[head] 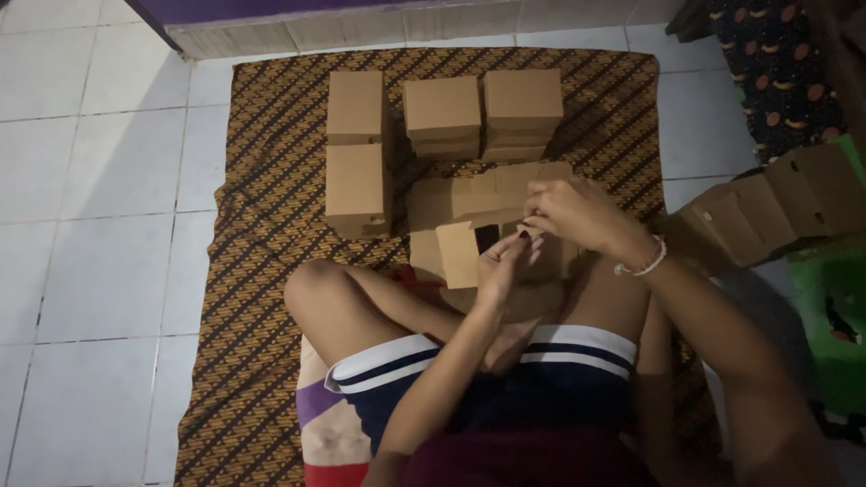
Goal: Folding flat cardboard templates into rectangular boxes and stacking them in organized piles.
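Note:
I sit cross-legged on a patterned brown cloth. A flat, partly folded cardboard box blank lies over my knees. My left hand pinches one of its flaps from below. My right hand, with a bead bracelet on the wrist, grips the blank's upper edge. Both hands hold the same piece of cardboard.
Finished brown boxes stand on the cloth ahead: two at the left and two stacks at the back. A row of flat box blanks leans at the right beside a green object. White floor tiles surround the cloth.

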